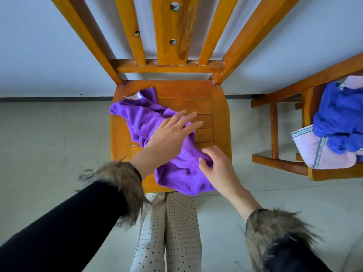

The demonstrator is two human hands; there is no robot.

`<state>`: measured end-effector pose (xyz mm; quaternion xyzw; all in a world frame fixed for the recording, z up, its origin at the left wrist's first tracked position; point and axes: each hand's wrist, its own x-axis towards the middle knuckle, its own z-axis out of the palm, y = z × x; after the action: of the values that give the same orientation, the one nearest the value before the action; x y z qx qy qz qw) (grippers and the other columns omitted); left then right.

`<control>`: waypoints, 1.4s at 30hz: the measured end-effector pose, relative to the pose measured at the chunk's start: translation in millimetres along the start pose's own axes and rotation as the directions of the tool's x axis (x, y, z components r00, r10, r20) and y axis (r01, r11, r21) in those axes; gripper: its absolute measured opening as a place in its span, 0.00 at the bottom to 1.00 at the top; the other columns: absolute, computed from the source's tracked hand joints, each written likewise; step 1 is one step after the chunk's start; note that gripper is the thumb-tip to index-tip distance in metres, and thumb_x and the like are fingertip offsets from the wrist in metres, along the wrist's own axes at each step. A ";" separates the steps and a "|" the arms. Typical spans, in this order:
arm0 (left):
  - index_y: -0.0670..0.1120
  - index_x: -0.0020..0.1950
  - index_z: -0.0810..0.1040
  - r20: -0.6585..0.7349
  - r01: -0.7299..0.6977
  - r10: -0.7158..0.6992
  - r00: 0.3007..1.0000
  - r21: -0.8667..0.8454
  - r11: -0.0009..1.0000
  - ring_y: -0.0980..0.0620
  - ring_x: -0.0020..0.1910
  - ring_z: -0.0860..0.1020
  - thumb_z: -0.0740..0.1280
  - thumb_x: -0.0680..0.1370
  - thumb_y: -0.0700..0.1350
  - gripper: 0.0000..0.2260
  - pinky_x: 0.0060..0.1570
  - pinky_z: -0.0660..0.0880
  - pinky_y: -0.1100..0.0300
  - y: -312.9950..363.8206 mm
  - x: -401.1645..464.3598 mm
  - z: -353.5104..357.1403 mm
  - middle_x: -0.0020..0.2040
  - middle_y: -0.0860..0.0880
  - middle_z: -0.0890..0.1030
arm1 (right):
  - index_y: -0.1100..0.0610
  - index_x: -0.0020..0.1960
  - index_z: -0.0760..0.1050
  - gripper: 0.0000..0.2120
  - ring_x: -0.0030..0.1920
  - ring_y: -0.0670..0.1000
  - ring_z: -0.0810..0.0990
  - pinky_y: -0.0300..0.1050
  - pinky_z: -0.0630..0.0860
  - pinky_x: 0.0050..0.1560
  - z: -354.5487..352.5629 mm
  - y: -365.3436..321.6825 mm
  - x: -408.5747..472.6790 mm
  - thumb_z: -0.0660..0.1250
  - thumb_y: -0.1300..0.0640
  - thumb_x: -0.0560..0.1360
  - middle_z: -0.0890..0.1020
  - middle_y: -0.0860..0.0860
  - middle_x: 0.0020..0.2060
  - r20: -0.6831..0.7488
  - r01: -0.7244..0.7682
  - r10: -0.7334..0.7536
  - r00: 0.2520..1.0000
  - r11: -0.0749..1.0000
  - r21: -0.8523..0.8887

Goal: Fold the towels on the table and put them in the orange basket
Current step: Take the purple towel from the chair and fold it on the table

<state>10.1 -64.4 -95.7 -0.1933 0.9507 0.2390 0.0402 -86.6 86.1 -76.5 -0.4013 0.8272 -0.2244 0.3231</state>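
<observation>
Nearest, at 6 o'clock: legs in cream trousers with small dark dots (167, 232), standing on a pale grey floor (49, 144). At 7 and 5 o'clock: black sleeves ending in brown fur cuffs (119, 185).

Right hand (214, 163), just below centre: fingers curled, pinching a fold of the crumpled purple microfibre towel (141, 118) near its front portion. Left hand (172, 134), at centre: fingers straight and slightly spread, palm down over the middle of the same towel; contact with the cloth cannot be confirmed.

Towel lying unfolded across the slatted seat of an orange-brown wooden chair (220, 118), running from 11 o'clock of the seat to its front edge at 6 o'clock, with the front corner hanging over. White care label (133, 96) showing at the far left corner of the towel.

At 3 o'clock: second wooden chair of the same orange-brown colour (275, 130), well apart, bearing a heaped royal-blue towel (337, 118) on top of a pale pink cloth with blue-striped border (314, 152).

Farthest, at 12 o'clock: slatted chair back against a pale blue-grey wall (39, 46).
</observation>
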 end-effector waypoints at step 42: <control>0.46 0.42 0.78 -0.281 0.439 -0.603 0.746 -0.473 0.764 0.59 0.34 0.71 0.70 0.73 0.40 0.03 0.38 0.68 0.65 74.5 -187.9 -229.9 0.34 0.56 0.78 | 0.56 0.50 0.73 0.06 0.46 0.52 0.76 0.38 0.65 0.42 -131.9 -195.1 -48.3 0.64 0.62 0.73 0.75 0.49 0.48 0.185 0.554 -0.524 0.831 0.811 -0.190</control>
<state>158.2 -46.6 171.6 -0.5064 0.7770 0.3486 -0.1353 -57.0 27.3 154.7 -0.6680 0.6782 -0.1817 0.2465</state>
